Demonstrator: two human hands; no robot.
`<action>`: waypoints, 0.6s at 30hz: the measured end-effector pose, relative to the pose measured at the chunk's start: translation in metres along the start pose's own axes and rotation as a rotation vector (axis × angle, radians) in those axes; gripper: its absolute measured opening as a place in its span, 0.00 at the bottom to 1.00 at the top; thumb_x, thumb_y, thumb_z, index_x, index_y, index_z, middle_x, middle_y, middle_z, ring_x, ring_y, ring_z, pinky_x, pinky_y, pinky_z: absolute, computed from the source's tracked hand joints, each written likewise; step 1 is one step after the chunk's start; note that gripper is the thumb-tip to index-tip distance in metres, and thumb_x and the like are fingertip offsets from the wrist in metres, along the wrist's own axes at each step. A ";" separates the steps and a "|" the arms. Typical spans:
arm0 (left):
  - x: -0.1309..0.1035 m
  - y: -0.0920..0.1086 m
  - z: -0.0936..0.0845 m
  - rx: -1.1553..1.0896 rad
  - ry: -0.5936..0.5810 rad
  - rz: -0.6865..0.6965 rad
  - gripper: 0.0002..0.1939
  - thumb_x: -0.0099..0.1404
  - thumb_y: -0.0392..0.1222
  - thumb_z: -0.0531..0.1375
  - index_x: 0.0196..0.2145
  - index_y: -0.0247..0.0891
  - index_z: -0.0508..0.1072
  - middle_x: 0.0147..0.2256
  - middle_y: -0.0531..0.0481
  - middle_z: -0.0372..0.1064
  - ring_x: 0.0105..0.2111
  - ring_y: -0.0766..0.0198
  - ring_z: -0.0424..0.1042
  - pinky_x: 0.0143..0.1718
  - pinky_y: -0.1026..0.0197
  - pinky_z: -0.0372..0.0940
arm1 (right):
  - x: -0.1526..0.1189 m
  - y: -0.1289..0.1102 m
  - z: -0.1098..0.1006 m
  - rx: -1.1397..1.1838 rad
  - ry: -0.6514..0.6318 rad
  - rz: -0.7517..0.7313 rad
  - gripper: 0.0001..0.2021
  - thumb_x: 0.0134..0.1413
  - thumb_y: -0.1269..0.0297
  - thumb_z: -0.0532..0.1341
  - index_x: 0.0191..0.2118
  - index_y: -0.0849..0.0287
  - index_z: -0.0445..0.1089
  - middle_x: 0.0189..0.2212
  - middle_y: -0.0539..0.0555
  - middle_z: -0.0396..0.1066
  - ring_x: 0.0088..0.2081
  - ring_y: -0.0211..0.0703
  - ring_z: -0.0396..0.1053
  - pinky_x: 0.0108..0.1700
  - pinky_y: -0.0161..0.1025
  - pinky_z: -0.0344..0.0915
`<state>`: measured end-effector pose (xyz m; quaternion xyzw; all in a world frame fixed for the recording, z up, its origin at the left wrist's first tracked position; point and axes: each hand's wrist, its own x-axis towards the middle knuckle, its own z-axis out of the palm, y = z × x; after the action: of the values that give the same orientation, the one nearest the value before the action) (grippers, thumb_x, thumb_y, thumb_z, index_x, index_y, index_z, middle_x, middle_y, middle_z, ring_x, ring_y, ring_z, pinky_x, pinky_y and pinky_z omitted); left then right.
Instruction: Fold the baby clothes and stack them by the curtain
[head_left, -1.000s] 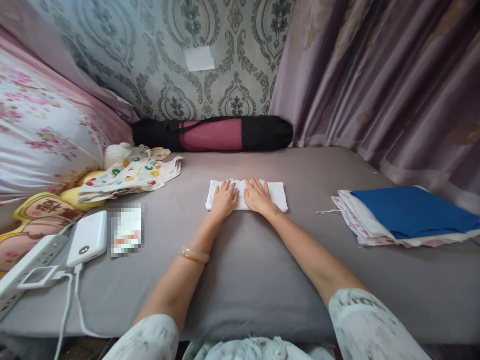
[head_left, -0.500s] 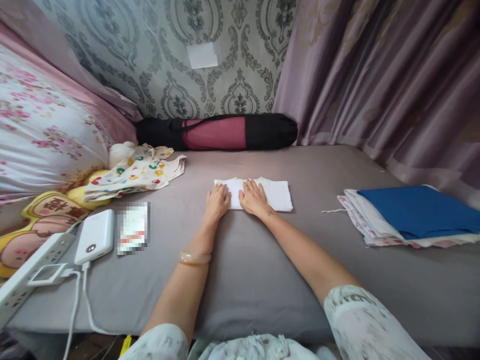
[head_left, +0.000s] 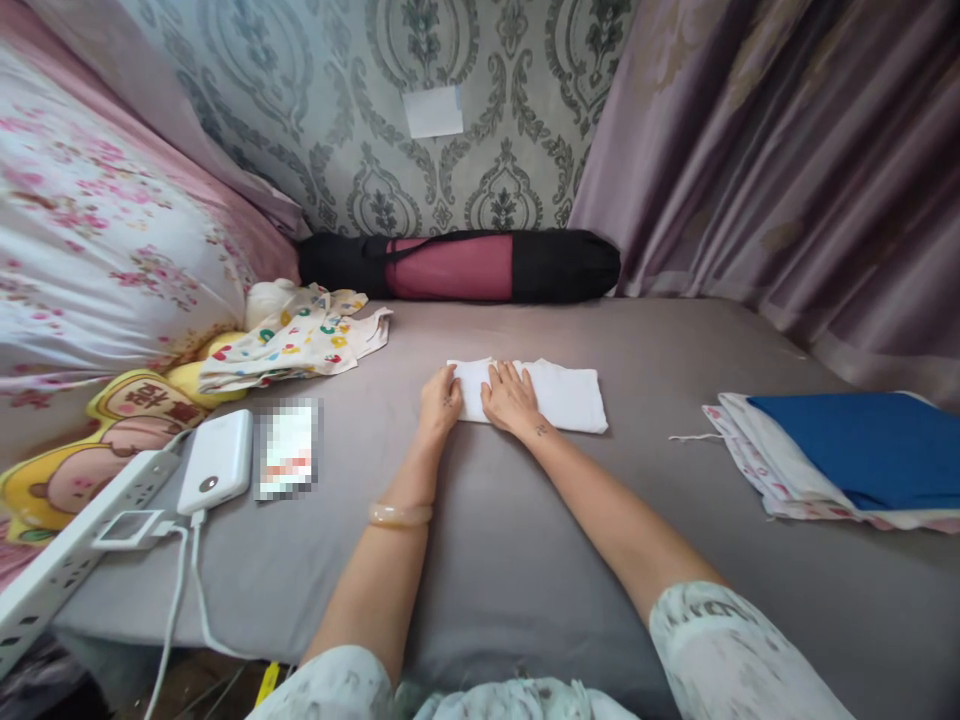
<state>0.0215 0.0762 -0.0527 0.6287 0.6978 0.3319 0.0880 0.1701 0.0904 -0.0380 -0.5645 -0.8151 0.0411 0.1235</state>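
A folded white cloth (head_left: 566, 395) lies flat on the grey sheet (head_left: 517, 540), longer from side to side than from front to back. At its left end is my left hand (head_left: 441, 400), its fingers curled round the edge and partly hidden. My right hand (head_left: 510, 395) rests palm down on the cloth, left of its middle, with the fingers stretched out and slightly spread. A pale bangle (head_left: 400, 515) circles my left forearm.
To the right lies a stack of folded fabric with a blue piece (head_left: 847, 445) on top. On the left are a white power bank (head_left: 216, 455), a power strip (head_left: 71, 545), cables, a patterned garment (head_left: 307, 345) and yellow cushions. A black-and-red long bag (head_left: 450, 267) lies along the wall.
My left hand has gone from lying flat on the cloth to curling at its left edge. The right hand stays flat on the cloth. The whole view has shifted slightly.
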 end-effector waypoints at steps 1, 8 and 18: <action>0.001 0.000 -0.001 -0.023 0.001 -0.021 0.21 0.68 0.35 0.50 0.56 0.35 0.68 0.54 0.41 0.70 0.54 0.58 0.69 0.58 0.55 0.62 | 0.001 0.000 -0.002 -0.004 -0.013 0.005 0.28 0.66 0.59 0.44 0.66 0.67 0.54 0.67 0.63 0.52 0.68 0.52 0.46 0.67 0.53 0.37; 0.003 0.001 -0.004 -0.128 0.045 -0.102 0.21 0.67 0.33 0.49 0.55 0.33 0.69 0.54 0.41 0.71 0.54 0.57 0.69 0.58 0.55 0.62 | 0.011 -0.023 -0.010 0.016 -0.018 -0.034 0.28 0.66 0.60 0.42 0.66 0.71 0.54 0.67 0.65 0.49 0.68 0.54 0.43 0.67 0.55 0.35; 0.006 -0.003 -0.007 -0.141 0.059 -0.158 0.21 0.66 0.31 0.48 0.53 0.33 0.71 0.52 0.42 0.73 0.53 0.58 0.70 0.58 0.55 0.62 | 0.013 -0.029 0.009 0.016 -0.032 -0.032 0.29 0.66 0.59 0.43 0.66 0.70 0.54 0.67 0.64 0.50 0.68 0.54 0.43 0.67 0.54 0.38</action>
<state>0.0143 0.0791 -0.0473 0.5539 0.7224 0.3906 0.1373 0.1369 0.0932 -0.0389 -0.5496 -0.8256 0.0548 0.1154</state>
